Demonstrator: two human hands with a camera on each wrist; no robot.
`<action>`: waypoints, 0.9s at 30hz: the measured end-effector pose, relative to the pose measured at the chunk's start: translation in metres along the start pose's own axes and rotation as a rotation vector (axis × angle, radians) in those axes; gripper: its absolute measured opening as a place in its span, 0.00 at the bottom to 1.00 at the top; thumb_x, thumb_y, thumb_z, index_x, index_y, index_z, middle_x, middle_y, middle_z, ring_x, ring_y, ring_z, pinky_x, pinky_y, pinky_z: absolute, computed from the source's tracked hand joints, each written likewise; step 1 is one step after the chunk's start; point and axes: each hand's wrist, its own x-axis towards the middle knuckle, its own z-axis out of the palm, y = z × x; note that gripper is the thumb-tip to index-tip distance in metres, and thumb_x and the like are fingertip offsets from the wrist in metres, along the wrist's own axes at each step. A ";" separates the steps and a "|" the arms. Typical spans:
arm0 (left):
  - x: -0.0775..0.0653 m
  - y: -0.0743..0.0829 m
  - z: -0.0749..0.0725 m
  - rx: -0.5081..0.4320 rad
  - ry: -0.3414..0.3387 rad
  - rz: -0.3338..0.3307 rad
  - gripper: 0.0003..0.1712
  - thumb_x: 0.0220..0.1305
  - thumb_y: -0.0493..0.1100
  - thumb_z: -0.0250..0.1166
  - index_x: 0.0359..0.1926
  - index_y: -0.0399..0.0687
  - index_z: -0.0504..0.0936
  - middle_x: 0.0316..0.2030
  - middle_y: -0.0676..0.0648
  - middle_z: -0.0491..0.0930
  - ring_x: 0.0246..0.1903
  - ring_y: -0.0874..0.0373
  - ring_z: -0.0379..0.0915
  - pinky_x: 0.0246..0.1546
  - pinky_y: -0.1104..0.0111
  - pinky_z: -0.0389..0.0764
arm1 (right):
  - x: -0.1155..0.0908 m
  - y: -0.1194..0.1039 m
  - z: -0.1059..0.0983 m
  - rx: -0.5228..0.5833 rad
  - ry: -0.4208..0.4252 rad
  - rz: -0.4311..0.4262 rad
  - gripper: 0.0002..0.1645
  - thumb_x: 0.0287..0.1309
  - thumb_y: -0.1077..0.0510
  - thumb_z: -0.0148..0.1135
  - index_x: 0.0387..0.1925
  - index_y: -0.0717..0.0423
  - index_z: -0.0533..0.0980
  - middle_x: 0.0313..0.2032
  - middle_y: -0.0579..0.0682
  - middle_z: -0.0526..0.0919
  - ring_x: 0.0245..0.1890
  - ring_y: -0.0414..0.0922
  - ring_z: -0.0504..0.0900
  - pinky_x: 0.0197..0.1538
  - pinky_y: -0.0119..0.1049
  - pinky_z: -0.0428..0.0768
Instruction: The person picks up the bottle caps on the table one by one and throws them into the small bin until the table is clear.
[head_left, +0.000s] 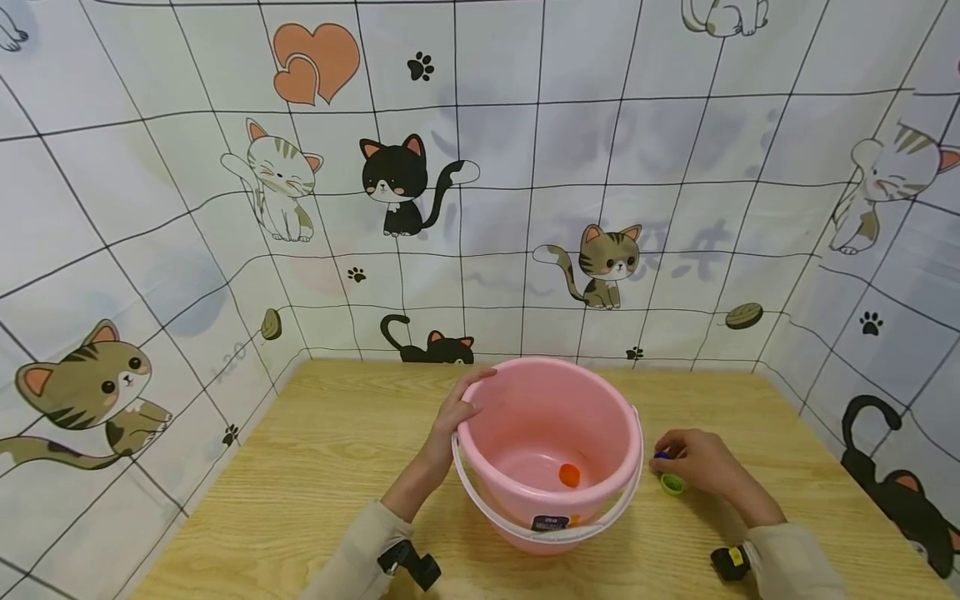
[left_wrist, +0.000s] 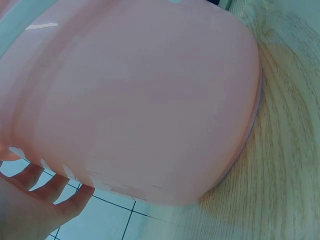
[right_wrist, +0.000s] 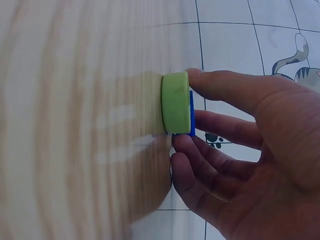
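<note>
A pink bucket [head_left: 551,400] with a white handle [head_left: 517,532] stands upright on the wooden table. My left hand [head_left: 450,417] grips its left rim, thumb over the edge; in the left wrist view the fingers [left_wrist: 75,200] lie along the bucket's outer wall [left_wrist: 150,100]. A small round orange thing [head_left: 569,476] lies on the bucket's floor. Right of the bucket, my right hand [head_left: 701,460] pinches a small blue piece [head_left: 663,456], mostly hidden by the fingers. Just in front of it, a green cap [head_left: 672,484] sits on the table, close to the thumb in the right wrist view.
The light wooden table [head_left: 337,467] extends left and right of the bucket. White cloth walls [head_left: 495,167] with printed cats and grid lines enclose its back and sides. Each wrist wears a small black camera [head_left: 408,564] over a beige sleeve.
</note>
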 end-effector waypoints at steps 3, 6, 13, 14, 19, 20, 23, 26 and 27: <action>0.000 0.000 0.000 -0.001 0.003 0.004 0.33 0.68 0.47 0.48 0.75 0.59 0.67 0.74 0.46 0.63 0.63 0.44 0.70 0.57 0.59 0.80 | 0.001 -0.002 -0.001 -0.005 -0.007 0.005 0.19 0.53 0.49 0.78 0.41 0.58 0.84 0.34 0.47 0.86 0.35 0.43 0.82 0.37 0.41 0.80; 0.000 0.000 0.000 0.003 0.006 0.002 0.34 0.67 0.47 0.48 0.74 0.58 0.67 0.74 0.46 0.63 0.63 0.44 0.70 0.57 0.58 0.80 | 0.001 -0.002 0.000 -0.015 -0.007 0.016 0.21 0.52 0.50 0.78 0.43 0.59 0.84 0.33 0.48 0.86 0.35 0.43 0.81 0.37 0.40 0.80; 0.000 0.000 0.000 0.006 0.008 -0.011 0.34 0.66 0.48 0.48 0.74 0.58 0.67 0.74 0.46 0.62 0.64 0.44 0.69 0.60 0.54 0.78 | 0.002 -0.002 0.001 -0.027 -0.003 0.048 0.24 0.51 0.52 0.79 0.45 0.64 0.83 0.35 0.51 0.86 0.36 0.45 0.82 0.37 0.41 0.81; 0.000 0.000 0.000 0.005 0.009 -0.011 0.34 0.66 0.48 0.48 0.74 0.58 0.67 0.74 0.46 0.62 0.64 0.44 0.69 0.60 0.54 0.78 | 0.003 -0.003 0.001 -0.027 0.001 0.056 0.24 0.52 0.52 0.78 0.44 0.64 0.83 0.36 0.52 0.86 0.36 0.45 0.82 0.38 0.41 0.81; 0.000 0.001 0.000 0.000 0.010 -0.004 0.34 0.66 0.48 0.48 0.74 0.57 0.67 0.75 0.47 0.61 0.64 0.44 0.69 0.58 0.56 0.79 | 0.003 -0.003 0.000 -0.043 0.002 0.081 0.23 0.54 0.51 0.77 0.45 0.63 0.84 0.38 0.52 0.88 0.38 0.47 0.84 0.40 0.44 0.83; 0.000 0.001 0.000 -0.002 0.010 -0.003 0.34 0.67 0.48 0.48 0.74 0.58 0.67 0.75 0.47 0.61 0.64 0.44 0.69 0.58 0.56 0.79 | 0.003 -0.003 0.000 -0.045 0.002 0.086 0.22 0.54 0.51 0.76 0.45 0.63 0.84 0.39 0.52 0.88 0.39 0.47 0.84 0.40 0.44 0.83; 0.001 0.001 0.000 -0.001 0.009 0.000 0.34 0.67 0.47 0.48 0.74 0.58 0.67 0.75 0.48 0.61 0.64 0.45 0.69 0.57 0.56 0.80 | 0.002 -0.003 -0.001 -0.044 -0.002 0.092 0.21 0.54 0.51 0.76 0.45 0.61 0.84 0.39 0.52 0.88 0.39 0.48 0.84 0.39 0.44 0.83; 0.001 0.001 0.000 -0.002 0.009 0.000 0.34 0.67 0.47 0.49 0.74 0.58 0.67 0.75 0.48 0.61 0.63 0.45 0.69 0.57 0.56 0.79 | 0.002 -0.004 -0.002 -0.040 -0.006 0.092 0.21 0.55 0.52 0.76 0.45 0.61 0.84 0.39 0.52 0.88 0.39 0.48 0.84 0.39 0.45 0.83; 0.001 0.000 0.000 -0.002 0.009 -0.001 0.34 0.67 0.47 0.49 0.74 0.58 0.67 0.75 0.48 0.61 0.63 0.45 0.69 0.58 0.56 0.79 | 0.002 -0.004 -0.002 -0.040 -0.008 0.093 0.21 0.55 0.52 0.76 0.45 0.61 0.84 0.39 0.52 0.88 0.39 0.48 0.85 0.39 0.46 0.83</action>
